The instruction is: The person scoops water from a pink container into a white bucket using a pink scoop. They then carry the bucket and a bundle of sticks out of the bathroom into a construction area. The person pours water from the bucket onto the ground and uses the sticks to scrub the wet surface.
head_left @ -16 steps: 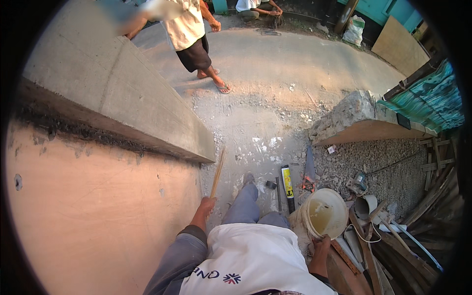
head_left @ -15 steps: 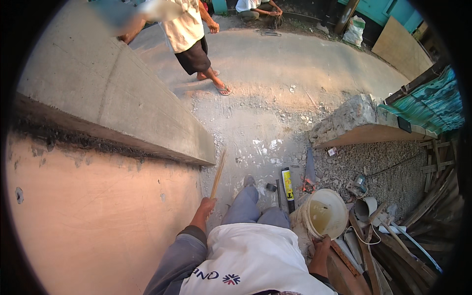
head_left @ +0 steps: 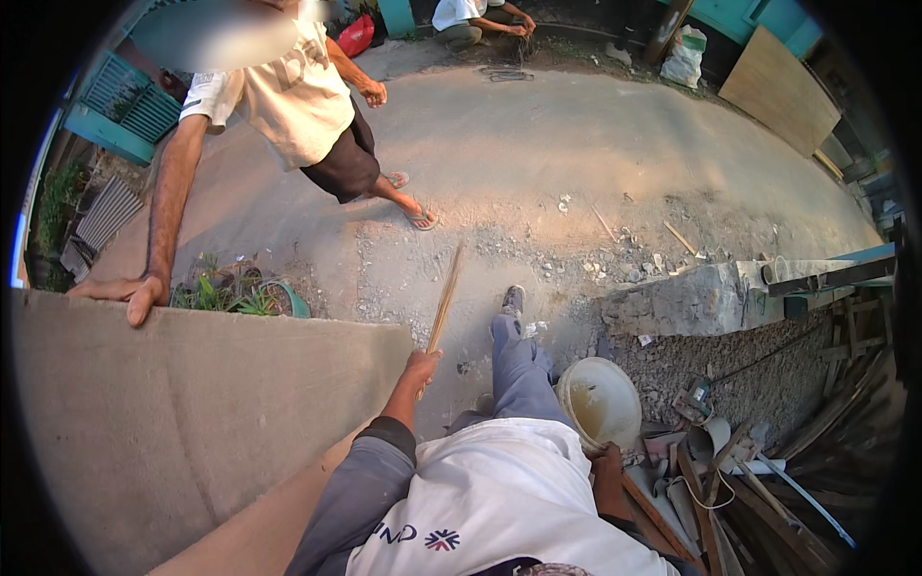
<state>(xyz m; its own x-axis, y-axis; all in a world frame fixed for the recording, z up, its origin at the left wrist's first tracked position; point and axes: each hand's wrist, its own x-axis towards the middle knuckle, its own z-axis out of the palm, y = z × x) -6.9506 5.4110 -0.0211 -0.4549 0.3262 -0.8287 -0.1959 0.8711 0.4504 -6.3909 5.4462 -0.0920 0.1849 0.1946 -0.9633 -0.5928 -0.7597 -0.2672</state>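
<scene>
My left hand is closed round a thin stick broom, a bundle of tan sticks pointing forward and up. On the other side, my right hand grips the near rim of a whitish plastic bucket beside my right leg. The bucket tilts, and cloudy, yellowish liquid shows inside; its underside is hidden. My legs in blue-grey trousers are in mid-stride on the gritty ground.
A grey concrete wall borders my left; a person in a light shirt rests a hand on its top. At right stand a broken wall stub and piled scrap wood. Another person crouches across the road.
I have stepped forward through the gap, carrying the broom and bucket along. The level and pipe on the ground have left view. The standing person's hand on the wall now shows.
</scene>
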